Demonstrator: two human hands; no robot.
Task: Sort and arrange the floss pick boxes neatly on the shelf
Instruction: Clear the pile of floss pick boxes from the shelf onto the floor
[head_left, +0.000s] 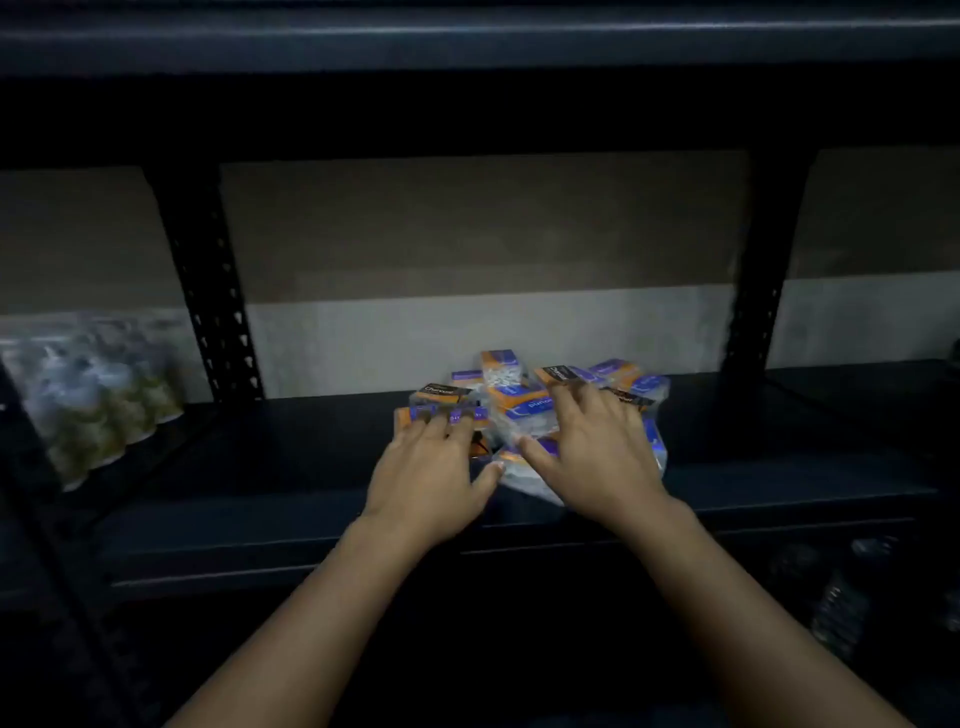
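Observation:
A loose heap of several floss pick boxes (514, 400), clear plastic with orange, purple and black labels, lies on the dark shelf (291, 467) near its middle. My left hand (431, 467) rests flat on the heap's left side, fingers spread over a purple-labelled box. On the heap's right side my right hand (592, 452) lies with straight fingers reaching over a black-labelled box. Neither hand is curled round a box. The boxes under my palms are hidden.
A clear bag of greenish items (98, 395) stands on the neighbouring shelf at the left, behind a perforated black upright (218, 312). Another upright (753, 317) stands at the right. Dark bottles (841, 608) sit low at the right. An upper shelf beam (467, 36) runs overhead.

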